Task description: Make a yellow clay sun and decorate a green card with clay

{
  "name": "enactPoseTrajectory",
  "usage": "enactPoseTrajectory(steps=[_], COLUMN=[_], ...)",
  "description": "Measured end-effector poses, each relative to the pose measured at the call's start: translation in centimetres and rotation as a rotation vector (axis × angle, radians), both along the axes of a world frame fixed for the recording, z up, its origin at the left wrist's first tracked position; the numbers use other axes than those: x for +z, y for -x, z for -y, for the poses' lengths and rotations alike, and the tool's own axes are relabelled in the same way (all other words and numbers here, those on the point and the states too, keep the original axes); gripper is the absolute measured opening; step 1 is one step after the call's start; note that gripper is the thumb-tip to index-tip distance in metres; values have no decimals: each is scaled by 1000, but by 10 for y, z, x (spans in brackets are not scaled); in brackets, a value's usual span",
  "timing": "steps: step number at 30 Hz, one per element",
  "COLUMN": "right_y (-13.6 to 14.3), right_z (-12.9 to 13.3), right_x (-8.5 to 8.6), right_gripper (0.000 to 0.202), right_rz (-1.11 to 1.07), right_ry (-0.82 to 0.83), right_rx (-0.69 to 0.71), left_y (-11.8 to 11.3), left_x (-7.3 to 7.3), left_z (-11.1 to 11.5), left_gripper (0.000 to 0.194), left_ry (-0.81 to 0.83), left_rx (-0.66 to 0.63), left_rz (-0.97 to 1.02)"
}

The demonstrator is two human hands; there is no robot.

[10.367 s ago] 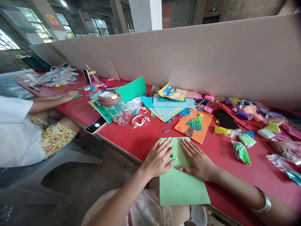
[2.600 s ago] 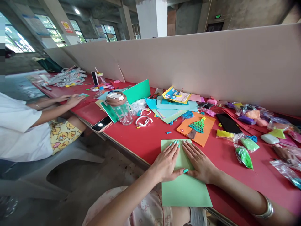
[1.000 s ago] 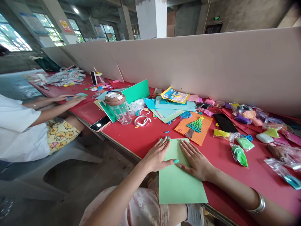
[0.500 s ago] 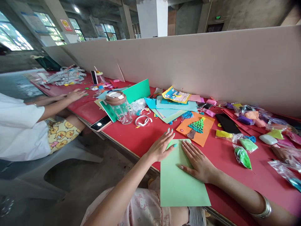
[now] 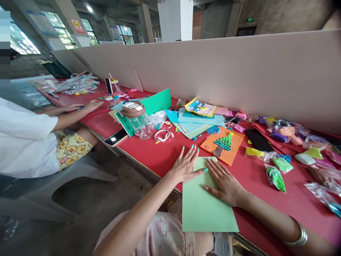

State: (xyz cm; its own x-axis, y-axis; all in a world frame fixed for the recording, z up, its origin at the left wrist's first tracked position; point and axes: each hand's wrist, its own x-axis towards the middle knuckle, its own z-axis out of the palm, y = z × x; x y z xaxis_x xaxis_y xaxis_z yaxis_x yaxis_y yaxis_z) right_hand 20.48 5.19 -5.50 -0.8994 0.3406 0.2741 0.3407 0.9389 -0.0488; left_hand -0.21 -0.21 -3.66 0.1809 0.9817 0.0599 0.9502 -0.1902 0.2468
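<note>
A light green sheet of paper (image 5: 207,213) lies at the red table's front edge and hangs over it toward my lap. Across its upper left corner and side rests my left hand (image 5: 186,166), open, fingers spread and thumb pointing right over the paper. My right hand (image 5: 225,183) lies flat on the sheet's right side, fingers stretched toward its top edge. Just beyond the hands is an orange card (image 5: 231,149) bearing a green clay tree (image 5: 224,142) with a yellow star and brown trunk. Both palms are hidden from above.
A lidded clear cup (image 5: 138,121), a phone (image 5: 116,138) and a white cable (image 5: 163,136) sit to the left. Coloured papers (image 5: 197,122) are stacked behind. Bagged clay (image 5: 275,177) and a black phone (image 5: 258,139) lie right. Another person (image 5: 23,138) sits at left.
My left hand's fingers have spread wider, and its thumb has shifted right over the paper. The right hand stays flat on the sheet. The other person's hands have moved slightly.
</note>
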Motion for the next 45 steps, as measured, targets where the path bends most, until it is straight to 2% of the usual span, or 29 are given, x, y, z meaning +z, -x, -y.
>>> enactPoseTrajectory(steps=[3,6,11,13,17,25,37,45], right_y=[-1,-1,0,0,0,-3,0,1], right_z=[-1,-2,0,0,-1,-6,-2,-1], right_x=[-1,-3,-1,0,0,-11,-2,-2], right_gripper=[81,81,80,80,80,76,93,96], right_rz=[-3,8,40,36,31,18,16,24], right_ry=[0,1,7,8,-10,-67,-10,-37], right_rx=[21,27,-16,-13,14,79,40,27], left_y=[-7,-14,-7,-4,-8,-32,-7,-2], left_x=[0,1,6,6,4,9,1,1], left_z=[4,5,-1,-1,6,19,5,1], left_gripper=[89,81,85,85,84,86,79,73], left_ry=[-36,-42,-44,-41,-57,-59,-39,-30], left_rx=[-98,-182,-15,-11,-76,-266,-95,-25], left_rz=[-3,10,-14,-18,-20,-32,-9,-43])
